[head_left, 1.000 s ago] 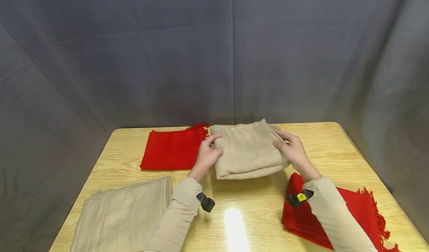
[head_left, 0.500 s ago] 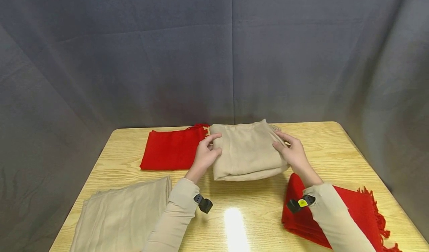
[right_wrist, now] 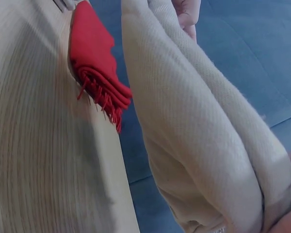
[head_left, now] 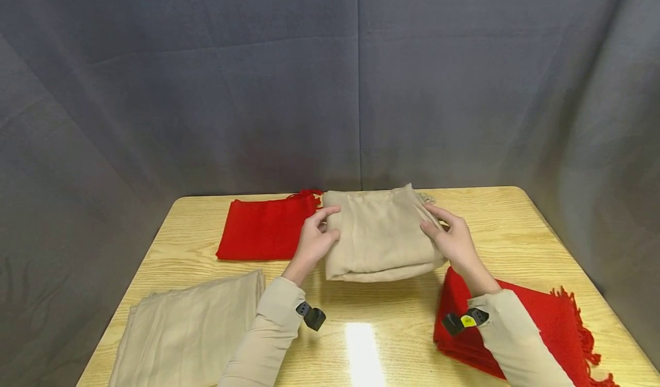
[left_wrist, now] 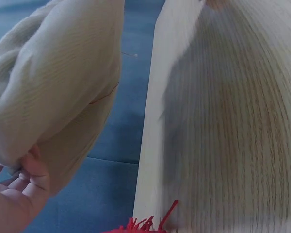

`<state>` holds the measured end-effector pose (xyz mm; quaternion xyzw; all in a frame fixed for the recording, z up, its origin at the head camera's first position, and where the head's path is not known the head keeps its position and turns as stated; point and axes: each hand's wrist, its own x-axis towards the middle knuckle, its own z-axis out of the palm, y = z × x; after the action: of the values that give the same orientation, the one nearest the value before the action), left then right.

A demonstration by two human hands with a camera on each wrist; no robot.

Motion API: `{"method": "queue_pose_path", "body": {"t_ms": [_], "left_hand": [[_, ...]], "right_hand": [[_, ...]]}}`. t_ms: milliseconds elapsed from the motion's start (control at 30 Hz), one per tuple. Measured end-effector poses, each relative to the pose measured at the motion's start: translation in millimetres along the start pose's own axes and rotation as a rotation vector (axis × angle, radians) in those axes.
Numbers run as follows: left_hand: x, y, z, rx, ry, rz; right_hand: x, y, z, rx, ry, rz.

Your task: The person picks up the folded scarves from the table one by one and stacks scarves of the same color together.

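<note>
A folded beige scarf [head_left: 384,232] is held up over the back middle of the table, its near folded edge lifted and casting a shadow. My left hand [head_left: 315,241] pinches its left side between thumb and fingers. On the opposite side my right hand [head_left: 454,238] grips the layered edge. A bit of fringe shows past the far right corner. In the left wrist view the scarf [left_wrist: 63,73] hangs in thick folds, the left fingers curled at its lower corner. The right wrist view shows the scarf's stacked folds [right_wrist: 194,116] close up, above the tabletop.
A folded red scarf [head_left: 265,229] with fringe lies at back left, right beside my left hand. Another folded beige scarf [head_left: 191,330] lies front left. A second red fringed scarf [head_left: 546,324] lies front right, partly under my right forearm. Grey curtains [head_left: 309,89] surround the wooden table [head_left: 340,352].
The near edge of the held scarf has come slightly toward me. Both hands keep their hold, the left shifting slightly left. The other scarves stay where they were.
</note>
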<state>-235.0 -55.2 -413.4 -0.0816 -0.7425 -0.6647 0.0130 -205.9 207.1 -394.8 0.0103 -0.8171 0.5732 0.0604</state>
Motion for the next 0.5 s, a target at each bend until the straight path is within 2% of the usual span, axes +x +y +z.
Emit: {"method": "queue_pose_path", "body": {"t_ms": [267,500], "left_hand": [[-17.3,30.3,-4.0,-0.001,-0.017,0.037],[-21.5,32.6,-6.1,-0.010,-0.006,0.049]], "right_hand": [[-6,-2,2.6,0.056,0.007,0.008],[-9,-4,3.2,0.085,-0.007,0.010]]}}
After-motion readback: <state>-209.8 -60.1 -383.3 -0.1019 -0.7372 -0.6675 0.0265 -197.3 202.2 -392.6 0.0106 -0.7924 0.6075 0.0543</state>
